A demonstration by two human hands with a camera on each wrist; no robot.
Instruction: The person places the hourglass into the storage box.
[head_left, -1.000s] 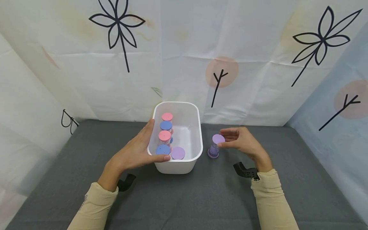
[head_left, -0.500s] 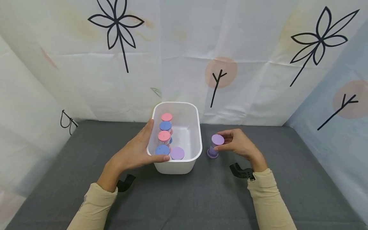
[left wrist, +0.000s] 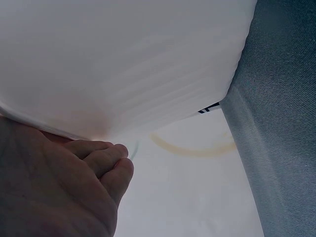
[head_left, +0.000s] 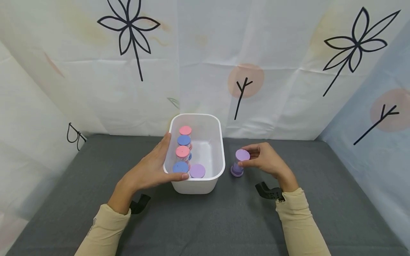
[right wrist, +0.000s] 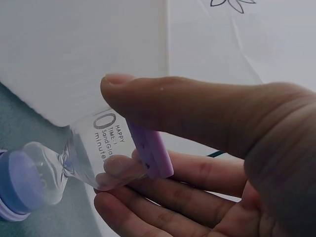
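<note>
A purple-capped sand timer (head_left: 238,162) stands upright on the dark cloth, right of a white plastic bin (head_left: 209,153). My right hand (head_left: 268,160) holds its upper bulb, thumb on one side and fingers on the other. Printed lettering on the glass shows in the right wrist view, with purple sand in the lower bulb (right wrist: 24,180). My left hand (head_left: 150,166) grips the bin's near-left corner, its thumb over the front rim and its fingers (left wrist: 106,158) against the outer wall. Inside the bin stand several sand timers with pink caps (head_left: 183,152), blue caps (head_left: 180,167) and a purple cap (head_left: 197,171).
A dark grey cloth (head_left: 205,224) covers the table. White printed fabric (head_left: 198,53) hangs right behind the bin and along both sides. Black straps (head_left: 269,191) sit at both wrists.
My right hand has moved slightly left and its thumb and fingers have come onto the purple sand timer. The left hand and the bin stay in place.
</note>
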